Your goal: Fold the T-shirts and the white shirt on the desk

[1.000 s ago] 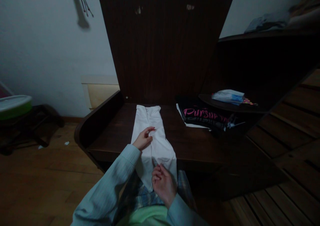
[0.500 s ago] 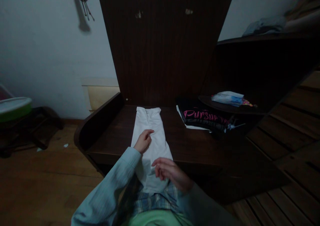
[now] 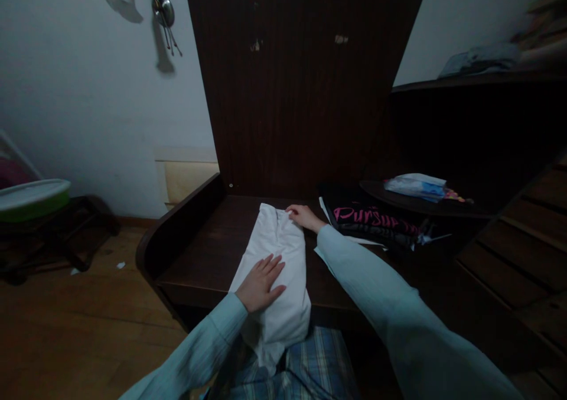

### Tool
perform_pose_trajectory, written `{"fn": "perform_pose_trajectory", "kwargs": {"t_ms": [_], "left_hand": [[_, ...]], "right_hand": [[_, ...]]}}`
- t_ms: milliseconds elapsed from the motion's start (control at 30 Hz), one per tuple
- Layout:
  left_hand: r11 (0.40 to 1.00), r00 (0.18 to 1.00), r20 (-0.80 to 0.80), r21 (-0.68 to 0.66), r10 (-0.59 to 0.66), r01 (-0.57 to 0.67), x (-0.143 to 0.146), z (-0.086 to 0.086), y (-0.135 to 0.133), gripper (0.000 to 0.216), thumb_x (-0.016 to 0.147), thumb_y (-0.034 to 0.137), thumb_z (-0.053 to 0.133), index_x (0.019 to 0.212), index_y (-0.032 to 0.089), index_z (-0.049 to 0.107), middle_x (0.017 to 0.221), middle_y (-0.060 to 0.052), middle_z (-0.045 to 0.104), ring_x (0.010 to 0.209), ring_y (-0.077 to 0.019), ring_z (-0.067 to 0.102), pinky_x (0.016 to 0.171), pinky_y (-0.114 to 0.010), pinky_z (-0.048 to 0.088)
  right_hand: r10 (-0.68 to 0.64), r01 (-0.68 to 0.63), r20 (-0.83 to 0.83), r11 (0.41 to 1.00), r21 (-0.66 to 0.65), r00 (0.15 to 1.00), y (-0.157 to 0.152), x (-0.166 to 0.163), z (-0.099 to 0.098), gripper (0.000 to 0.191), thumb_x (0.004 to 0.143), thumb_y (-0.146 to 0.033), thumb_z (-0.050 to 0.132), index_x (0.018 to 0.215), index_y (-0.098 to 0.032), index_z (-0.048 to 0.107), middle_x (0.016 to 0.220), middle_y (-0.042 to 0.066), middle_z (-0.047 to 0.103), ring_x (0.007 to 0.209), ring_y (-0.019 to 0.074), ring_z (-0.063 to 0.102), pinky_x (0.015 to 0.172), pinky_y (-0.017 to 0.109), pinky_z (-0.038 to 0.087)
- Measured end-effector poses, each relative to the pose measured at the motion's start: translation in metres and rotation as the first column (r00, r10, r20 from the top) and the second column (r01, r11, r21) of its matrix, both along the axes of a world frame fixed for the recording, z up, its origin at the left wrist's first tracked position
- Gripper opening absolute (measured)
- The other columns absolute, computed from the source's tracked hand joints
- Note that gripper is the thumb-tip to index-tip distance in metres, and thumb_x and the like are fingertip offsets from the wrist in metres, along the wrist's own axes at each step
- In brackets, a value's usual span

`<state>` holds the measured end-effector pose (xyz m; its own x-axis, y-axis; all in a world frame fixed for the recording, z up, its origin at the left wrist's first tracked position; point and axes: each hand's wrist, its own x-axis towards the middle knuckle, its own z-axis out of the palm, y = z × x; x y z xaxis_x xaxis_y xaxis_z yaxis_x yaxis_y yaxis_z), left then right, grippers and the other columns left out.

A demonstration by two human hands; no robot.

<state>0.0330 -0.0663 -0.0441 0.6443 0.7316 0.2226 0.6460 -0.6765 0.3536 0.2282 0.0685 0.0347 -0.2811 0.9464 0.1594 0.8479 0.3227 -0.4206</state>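
A white cloth garment point(image 3: 290, 258), folded into a long strip, lies on the dark wooden desk top point(image 3: 199, 234), and its near end hangs over the front edge toward my lap. My left hand point(image 3: 261, 283) rests flat on the middle of the garment with its fingers spread. At the garment's far right corner, the fingertips of my right hand point(image 3: 305, 215) pinch the fabric edge. What kind of garment it is cannot be made out for sure.
To the right lies a folded black garment point(image 3: 354, 214) with pink lettering. A small shelf point(image 3: 376, 190) above it carries a white-and-blue plastic packet point(image 3: 416, 186). A raised side board point(image 3: 177, 228) bounds the desk's left. A green tub point(image 3: 35, 199) stands on a dark stand at far left.
My right hand has reached from the garment's near end to its far right corner and pinched it. My left hand has moved nearer and flattened. The garment's far end has shifted right.
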Motion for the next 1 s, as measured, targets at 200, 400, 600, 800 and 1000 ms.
{"fn": "perform_pose_trajectory", "kwargs": {"t_ms": [200, 400, 600, 800, 1000], "left_hand": [[0.999, 1.0, -0.031, -0.04, -0.003, 0.001, -0.002, 0.01, -0.009, 0.055, 0.078, 0.04, 0.049, 0.129, 0.022, 0.039, 0.138, -0.009, 0.033, 0.128, -0.0281, 0.024, 0.102, -0.047, 0.024], [0.994, 0.999, -0.033, -0.106, -0.04, 0.036, -0.002, 0.017, -0.01, 0.054, 0.077, 0.045, 0.05, 0.127, 0.028, 0.041, 0.138, -0.005, 0.034, 0.128, -0.0297, 0.024, 0.101, -0.05, 0.022], [0.993, 0.997, 0.066, -0.112, -0.027, 0.034, -0.005, 0.016, -0.009, 0.053, 0.074, 0.045, 0.054, 0.123, 0.025, 0.046, 0.136, -0.008, 0.038, 0.126, -0.0277, 0.029, 0.103, -0.047, 0.022], [0.981, 0.983, 0.186, -0.192, 0.007, 0.029, -0.006, 0.023, -0.011, 0.047, 0.076, 0.042, 0.054, 0.119, 0.023, 0.05, 0.133, -0.007, 0.042, 0.123, -0.0241, 0.034, 0.103, -0.041, 0.026], [0.932, 0.898, 0.437, -0.344, 0.048, 0.117, -0.011, 0.03, -0.011, 0.042, 0.076, 0.038, 0.054, 0.114, 0.019, 0.054, 0.121, -0.009, 0.053, 0.113, -0.021, 0.047, 0.099, -0.035, 0.033]], "right_hand": [[-0.086, 0.103, 0.231, 0.993, -0.064, 0.969, 0.028, -0.005, -0.003, 0.029, 0.075, -0.012, 0.051, 0.101, -0.019, 0.063, 0.103, 0.01, 0.064, 0.095, 0.021, 0.058, 0.075, 0.026, 0.042], [-0.222, 0.226, 0.212, 0.974, 0.002, 0.952, 0.037, -0.006, -0.004, 0.027, 0.079, -0.007, 0.042, 0.096, -0.005, 0.063, 0.103, 0.024, 0.06, 0.099, 0.0263, 0.056, 0.078, 0.032, 0.04], [-0.241, 0.242, 0.056, 0.97, -0.016, 0.969, 0.047, -0.021, -0.016, 0.025, 0.082, -0.015, 0.044, 0.097, -0.013, 0.064, 0.101, 0.014, 0.064, 0.093, 0.0194, 0.059, 0.074, 0.024, 0.04], [-0.262, 0.242, -0.116, 0.956, -0.164, 0.958, 0.056, -0.041, -0.035, 0.024, 0.074, -0.03, 0.056, 0.077, -0.01, 0.068, 0.082, 0.011, 0.068, 0.075, 0.0167, 0.062, 0.059, 0.019, 0.039], [-0.346, 0.288, -0.281, 0.93, -0.227, 0.895, 0.067, -0.043, -0.051, 0.02, 0.07, -0.021, 0.056, 0.081, -0.009, 0.067, 0.081, 0.009, 0.067, 0.068, 0.013, 0.06, 0.054, 0.018, 0.039]]}}
